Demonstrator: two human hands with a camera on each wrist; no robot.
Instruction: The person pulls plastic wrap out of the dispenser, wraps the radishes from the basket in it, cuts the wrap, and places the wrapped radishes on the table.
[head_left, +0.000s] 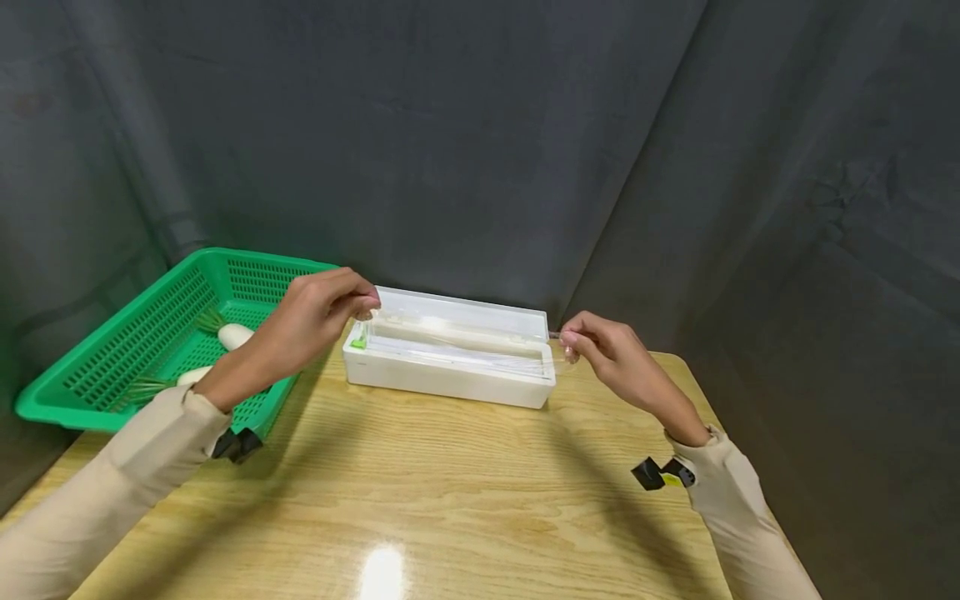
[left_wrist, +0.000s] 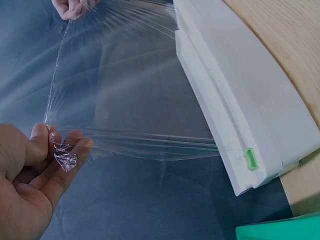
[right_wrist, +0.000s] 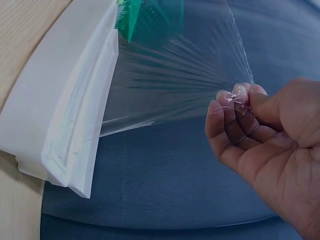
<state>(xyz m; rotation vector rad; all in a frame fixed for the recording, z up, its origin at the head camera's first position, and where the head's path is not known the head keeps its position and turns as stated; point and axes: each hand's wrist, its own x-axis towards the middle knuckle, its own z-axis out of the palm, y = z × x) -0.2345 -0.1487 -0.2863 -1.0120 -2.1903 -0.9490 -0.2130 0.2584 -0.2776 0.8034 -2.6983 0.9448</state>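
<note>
A sheet of clear plastic wrap stretches out of a long white wrap dispenser on the table. My left hand pinches one corner of its free edge, thumb against fingers, above the dispenser's left end. The other corner is pinched in my right hand, just off the right end. Between the hands the film is taut, with creases fanning from the right fingertips in the right wrist view. The dispenser's lid stands raised at the back. A small green slider sits at its left end.
At the left stands a green plastic basket holding white radishes with green stems, partly behind my left forearm. The wooden table ends at the right near a dark grey curtain, which also hangs behind it.
</note>
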